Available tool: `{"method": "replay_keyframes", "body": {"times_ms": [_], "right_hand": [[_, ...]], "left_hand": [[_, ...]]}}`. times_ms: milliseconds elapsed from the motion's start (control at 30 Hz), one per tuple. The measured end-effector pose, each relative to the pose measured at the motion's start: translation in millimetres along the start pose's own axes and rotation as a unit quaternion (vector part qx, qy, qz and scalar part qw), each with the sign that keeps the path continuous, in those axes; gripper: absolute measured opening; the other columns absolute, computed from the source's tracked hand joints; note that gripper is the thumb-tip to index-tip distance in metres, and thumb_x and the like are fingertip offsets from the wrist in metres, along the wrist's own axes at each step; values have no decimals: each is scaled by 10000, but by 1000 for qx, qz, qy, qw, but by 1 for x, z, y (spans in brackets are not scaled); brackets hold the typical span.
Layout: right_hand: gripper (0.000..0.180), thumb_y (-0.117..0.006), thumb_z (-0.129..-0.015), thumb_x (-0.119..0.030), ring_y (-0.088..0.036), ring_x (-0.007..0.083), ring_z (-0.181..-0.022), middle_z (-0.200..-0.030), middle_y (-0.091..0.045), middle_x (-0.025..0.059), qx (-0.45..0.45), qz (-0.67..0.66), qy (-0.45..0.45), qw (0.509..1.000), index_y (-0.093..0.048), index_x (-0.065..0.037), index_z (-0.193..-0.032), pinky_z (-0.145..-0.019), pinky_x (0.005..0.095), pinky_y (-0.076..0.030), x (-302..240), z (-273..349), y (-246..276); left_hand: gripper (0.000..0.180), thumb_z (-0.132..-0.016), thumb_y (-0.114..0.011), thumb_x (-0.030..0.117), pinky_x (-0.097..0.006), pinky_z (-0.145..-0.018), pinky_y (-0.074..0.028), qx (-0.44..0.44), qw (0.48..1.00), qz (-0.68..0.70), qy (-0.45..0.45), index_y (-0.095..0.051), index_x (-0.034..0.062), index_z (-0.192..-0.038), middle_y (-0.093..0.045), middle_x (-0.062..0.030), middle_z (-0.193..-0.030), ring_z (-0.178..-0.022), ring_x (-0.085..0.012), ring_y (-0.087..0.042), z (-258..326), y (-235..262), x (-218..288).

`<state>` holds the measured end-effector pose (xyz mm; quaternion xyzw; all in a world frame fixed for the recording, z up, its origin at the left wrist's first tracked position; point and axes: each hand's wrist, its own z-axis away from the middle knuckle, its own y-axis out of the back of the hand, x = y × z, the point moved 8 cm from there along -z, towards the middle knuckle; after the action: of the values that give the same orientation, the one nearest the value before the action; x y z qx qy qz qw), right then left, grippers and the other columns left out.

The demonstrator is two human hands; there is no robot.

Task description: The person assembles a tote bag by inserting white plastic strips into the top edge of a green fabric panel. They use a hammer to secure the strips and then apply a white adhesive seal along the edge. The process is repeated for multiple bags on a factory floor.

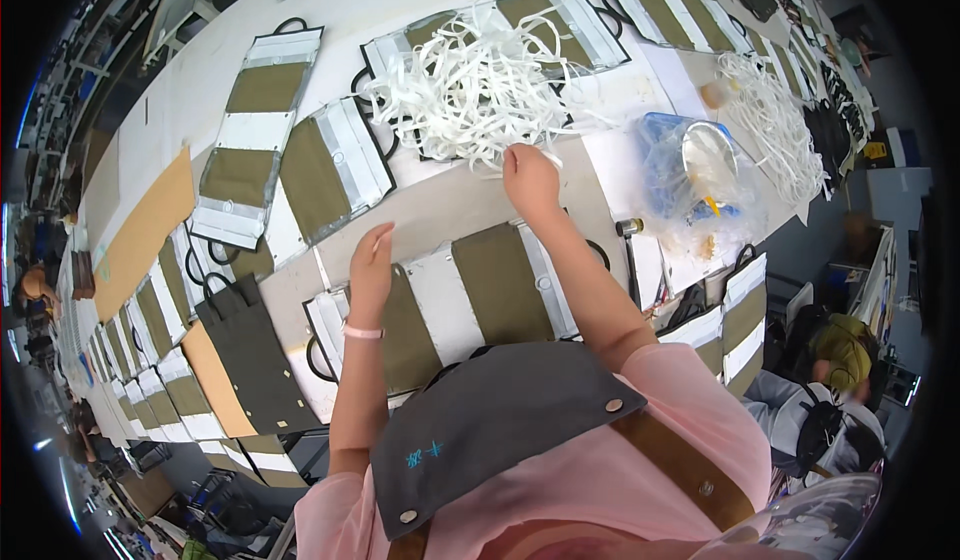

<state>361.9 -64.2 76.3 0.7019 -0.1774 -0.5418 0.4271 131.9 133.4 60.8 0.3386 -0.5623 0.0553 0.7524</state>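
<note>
The right hand [532, 185] reaches forward, curled at the near edge of the white strip pile [480, 90]; the left hand [371, 272] points forward over the striped panel [447, 300]. Whether either's fingers pinch anything, I cannot tell.

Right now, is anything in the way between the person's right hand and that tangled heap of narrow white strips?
Nothing visible is: the right hand is at the near edge of the tangled heap of narrow white strips; whether it grips one, I cannot tell.
</note>
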Motion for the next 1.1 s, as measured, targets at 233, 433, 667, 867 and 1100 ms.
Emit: {"method": "replay_keyframes", "body": {"times_ms": [233,433,667,867,1100], "right_hand": [[213,-613,-853,-86,-637,378,-820,-867,-650,185,30,12,30,999,-591,2,-1047,-741,478,-506,11,-17,-35],[198,-611,-858,-2,-616,262,-776,-856,-650,128,57,-170,78,981,-622,0,-1055,-691,374,-492,16,-10,-23],[99,-575,-877,-3,-398,33,-608,-741,-537,-28,-5,-629,-29,777,-631,-37,-952,-545,204,-307,61,15,134],[64,-571,-894,-17,-353,72,-582,-748,-453,36,58,-685,150,710,-522,-43,-861,-555,233,-297,45,46,262],[85,-629,-786,-42,-394,137,-529,-689,-526,96,-26,-629,167,759,-560,-11,-825,-509,313,-305,29,65,263]], "left_hand": [[349,-917,-514,28,-380,-1010,-431,-32,969,-73,-234,-582,50,-1259,-622,-170,-1230,-1150,-349,-577,-113,-97,116],[643,-790,-591,92,-569,-1047,-331,-204,922,-313,-105,-455,149,-1416,-484,-165,-1438,-1380,-388,-378,-165,-154,99],[930,-714,-667,201,-647,-1040,-265,-242,899,-363,-44,-247,234,-1542,-288,-186,-1571,-1457,-425,-223,-179,-158,68],[997,-701,-709,255,-670,-1043,-259,-229,918,-325,-12,-197,231,-1557,-240,-257,-1563,-1450,-437,-226,-185,-166,66],[1205,-619,-837,388,-694,-1049,-250,-240,922,-303,-8,-125,166,-1566,-175,-306,-1559,-1453,-444,-197,-187,-173,62]]}}
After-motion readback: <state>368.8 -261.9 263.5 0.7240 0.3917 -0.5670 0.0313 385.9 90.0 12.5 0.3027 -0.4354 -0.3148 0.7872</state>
